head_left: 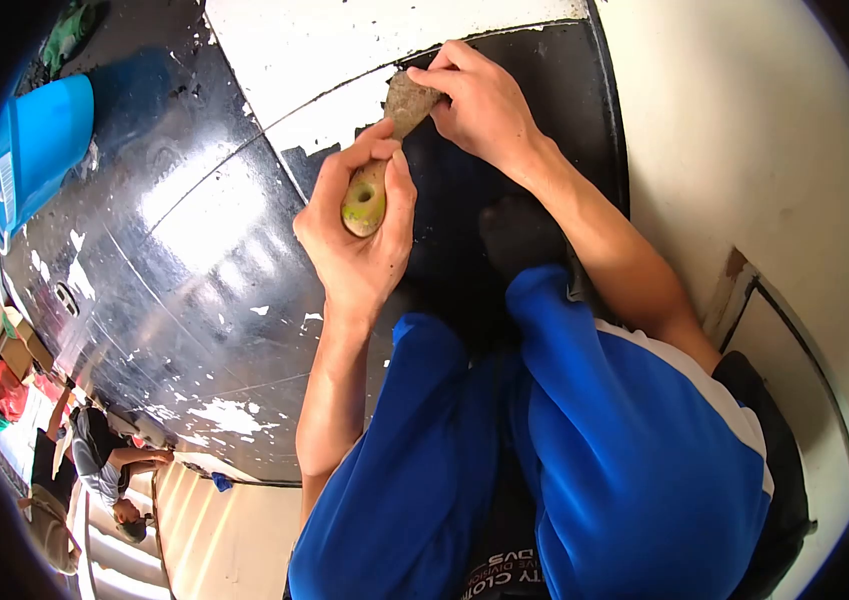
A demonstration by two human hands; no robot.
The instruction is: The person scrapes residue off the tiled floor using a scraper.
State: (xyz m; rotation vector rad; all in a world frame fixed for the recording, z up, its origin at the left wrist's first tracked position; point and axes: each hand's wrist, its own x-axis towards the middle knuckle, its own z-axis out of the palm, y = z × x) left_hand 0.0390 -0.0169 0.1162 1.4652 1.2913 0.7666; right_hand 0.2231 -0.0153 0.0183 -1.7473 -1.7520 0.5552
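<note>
My left hand (359, 225) is wrapped around the yellow-green handle of a putty knife (363, 205). The handle's end has a hole and points back toward me. Its wide blade (407, 103) is coated with grey-brown grime and points away. My right hand (479, 105) pinches the blade near its far end, thumb and fingers on the edge. Both hands hold the tool just above a black surface (274, 260) with chipped white patches. My palms hide part of the handle.
A blue plastic bin (44, 150) lies at the upper left, with a green item (69, 38) beyond it. A cream wall (744, 130) rises on the right. Another person (109, 455) is at the lower left, close to a red bag (7, 390). My blue-clad legs (604, 430) are bent below.
</note>
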